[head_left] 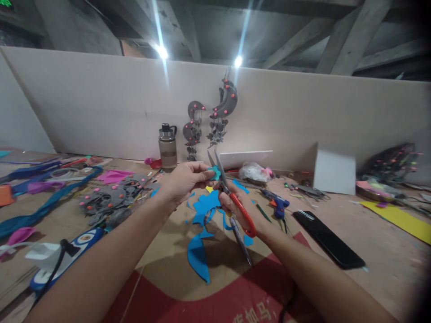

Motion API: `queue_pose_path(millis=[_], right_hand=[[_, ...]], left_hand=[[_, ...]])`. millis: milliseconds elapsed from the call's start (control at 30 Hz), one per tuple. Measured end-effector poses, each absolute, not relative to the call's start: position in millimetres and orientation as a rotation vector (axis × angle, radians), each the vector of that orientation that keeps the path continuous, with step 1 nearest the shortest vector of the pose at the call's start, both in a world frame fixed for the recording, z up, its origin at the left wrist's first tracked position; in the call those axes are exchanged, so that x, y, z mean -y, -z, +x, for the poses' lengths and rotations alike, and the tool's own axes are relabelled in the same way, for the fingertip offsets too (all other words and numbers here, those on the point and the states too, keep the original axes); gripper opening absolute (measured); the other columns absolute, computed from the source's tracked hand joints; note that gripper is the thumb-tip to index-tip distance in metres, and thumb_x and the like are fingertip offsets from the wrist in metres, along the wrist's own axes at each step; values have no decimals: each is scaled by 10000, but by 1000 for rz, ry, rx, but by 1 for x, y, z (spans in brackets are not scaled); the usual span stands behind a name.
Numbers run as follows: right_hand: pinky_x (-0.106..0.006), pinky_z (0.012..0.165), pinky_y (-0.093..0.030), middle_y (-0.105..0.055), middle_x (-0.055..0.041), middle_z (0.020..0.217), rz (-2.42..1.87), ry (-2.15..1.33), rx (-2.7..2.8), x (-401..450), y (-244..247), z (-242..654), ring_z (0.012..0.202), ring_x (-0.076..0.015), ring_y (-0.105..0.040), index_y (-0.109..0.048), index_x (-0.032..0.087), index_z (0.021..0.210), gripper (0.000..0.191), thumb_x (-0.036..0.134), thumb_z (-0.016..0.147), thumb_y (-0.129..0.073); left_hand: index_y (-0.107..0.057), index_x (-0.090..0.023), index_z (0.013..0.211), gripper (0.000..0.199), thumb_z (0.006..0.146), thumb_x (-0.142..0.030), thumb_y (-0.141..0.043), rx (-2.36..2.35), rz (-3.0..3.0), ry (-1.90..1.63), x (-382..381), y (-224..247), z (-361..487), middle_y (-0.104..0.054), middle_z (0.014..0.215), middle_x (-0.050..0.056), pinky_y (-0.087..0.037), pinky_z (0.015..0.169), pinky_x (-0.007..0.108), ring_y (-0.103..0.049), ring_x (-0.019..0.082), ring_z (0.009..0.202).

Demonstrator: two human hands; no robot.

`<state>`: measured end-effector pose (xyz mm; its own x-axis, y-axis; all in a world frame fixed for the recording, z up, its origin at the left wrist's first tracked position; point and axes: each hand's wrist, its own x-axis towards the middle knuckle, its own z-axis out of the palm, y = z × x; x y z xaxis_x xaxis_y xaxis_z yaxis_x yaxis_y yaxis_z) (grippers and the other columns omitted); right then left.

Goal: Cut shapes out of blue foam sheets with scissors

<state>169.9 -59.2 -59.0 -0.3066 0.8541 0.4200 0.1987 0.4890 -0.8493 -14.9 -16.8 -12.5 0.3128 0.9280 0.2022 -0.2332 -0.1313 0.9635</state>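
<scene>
Between its thumb and fingers, my left hand (190, 181) pinches a small teal piece (214, 173) with a scalloped edge. My right hand (234, 202) is wrapped round red-handled scissors (240, 208), their blades parted and pointing up just right of the teal piece. A pen (241, 242) slants down from beneath my right hand. Blue cut scraps (206, 204) lie under and in front of both hands, and a larger curved blue piece (198, 259) rests nearer to me.
A bottle (167, 150) stands by the white partition (101, 107), where grey moon ornaments (225, 101) hang. To the right are a glue gun (278, 204) and a black phone (328, 240). Grey shapes with pink dots (112, 197) and teal ribbon (50, 206) lie left.
</scene>
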Motion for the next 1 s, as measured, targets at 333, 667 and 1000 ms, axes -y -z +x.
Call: queue_pose_path(millis=[333, 667, 1000], right_hand=[[-235, 498, -369, -447, 38, 614, -871, -899, 1740, 60, 62, 167, 546, -121, -416, -571, 210, 936, 307, 516, 909, -573], [-232, 473, -326, -403, 53, 629, -842, -1005, 1679, 60, 72, 165, 514, -104, -361, -519, 229, 959, 361, 583, 904, -555], [-234, 427, -319, -379, 68, 581, -837, -1021, 1639, 63, 68, 160, 471, -92, -361, -441, 227, 806, 437, 644, 869, -553]], left_hand=[[-695, -121, 732, 393, 531, -374, -918, -730, 1319, -1238, 22, 13, -6, -670, 660, 27, -467, 597, 249, -609, 110, 566], [-622, -128, 652, 344, 494, -252, -901, -762, 1192, -1256, 27, 10, 2, -609, 590, -6, -457, 582, 250, -580, 102, 533], [-629, -126, 645, 164, 604, -160, -785, -646, 1095, -1282, 27, 18, 10, -601, 586, -2, -446, 569, 246, -528, 81, 509]])
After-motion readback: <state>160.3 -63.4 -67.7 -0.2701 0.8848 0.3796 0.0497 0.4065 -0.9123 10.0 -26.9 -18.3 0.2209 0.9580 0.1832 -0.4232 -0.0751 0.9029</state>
